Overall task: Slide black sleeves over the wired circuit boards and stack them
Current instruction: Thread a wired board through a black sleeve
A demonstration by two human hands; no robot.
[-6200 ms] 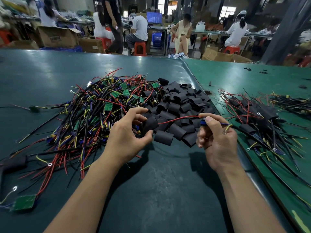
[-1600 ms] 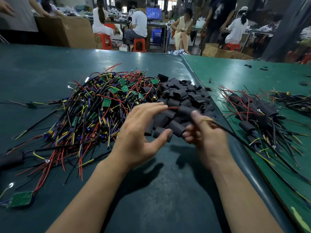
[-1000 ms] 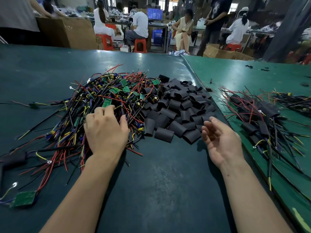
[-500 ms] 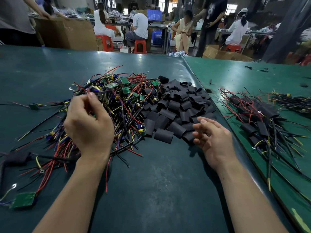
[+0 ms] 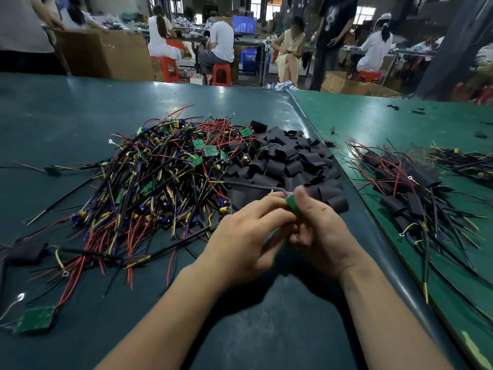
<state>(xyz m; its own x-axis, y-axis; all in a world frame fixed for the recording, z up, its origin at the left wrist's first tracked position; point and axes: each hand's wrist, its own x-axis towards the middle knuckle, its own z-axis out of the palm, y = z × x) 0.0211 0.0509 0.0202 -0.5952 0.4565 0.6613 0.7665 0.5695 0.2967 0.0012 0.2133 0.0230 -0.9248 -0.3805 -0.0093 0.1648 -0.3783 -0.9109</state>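
Both hands meet above the near middle of the dark teal table top (image 5: 80,108). The right hand (image 5: 322,231) pinches a small green circuit board (image 5: 293,206) between thumb and curled fingers, and the left hand (image 5: 245,233) has its fingers curled in against the same board from the other side — how firmly it grips, the blur does not let me tell. Thin wires run from the board back toward the heaps behind it.

Just beyond the hands lies a loose heap of short black flattened sleeves (image 5: 288,161), reaching to the table's right edge. To its left, touching it, spreads a large tangle of red, yellow, black and blue wires with small green boards (image 5: 160,180) — it covers the middle of the table. One green board with wires (image 5: 36,319) lies apart near the front left corner.

On the lighter green table (image 5: 373,116) adjoining on the right rests a stack of boards already in black sleeves, wires trailing (image 5: 408,193).

At the far side, people sit on red plastic stools (image 5: 221,73) beside brown cardboard boxes (image 5: 106,54).
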